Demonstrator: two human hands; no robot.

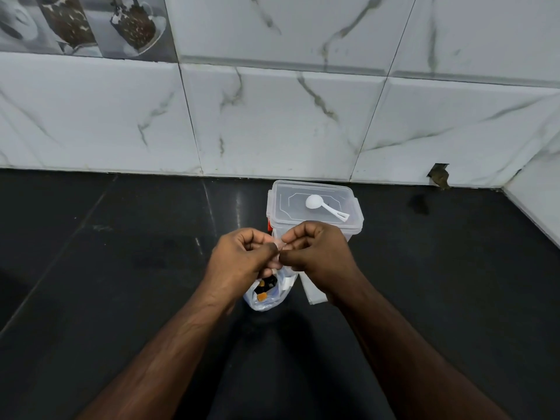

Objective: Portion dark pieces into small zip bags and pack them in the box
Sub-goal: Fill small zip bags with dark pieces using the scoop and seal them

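From the head camera I saw both hands meeting above the dark countertop, just in front of the clear plastic box. My left hand had its fingers curled and its thumb pressed against the top edge of a small zip bag. My right hand mirrored it, fingers curled, thumb and forefinger pinching the same edge from the other side. The fingertips of the two hands nearly touched at the bag's mouth. Most of that bag was hidden behind the hands, so I could not tell what it held.

Below the hands a larger clear plastic bag sat on the counter with dark pieces and an orange piece showing inside. The box stood against the marble-tiled wall with its lid on, and a white scoop lay on top of the lid. A flat white item lay beside the larger bag, partly under my right wrist.
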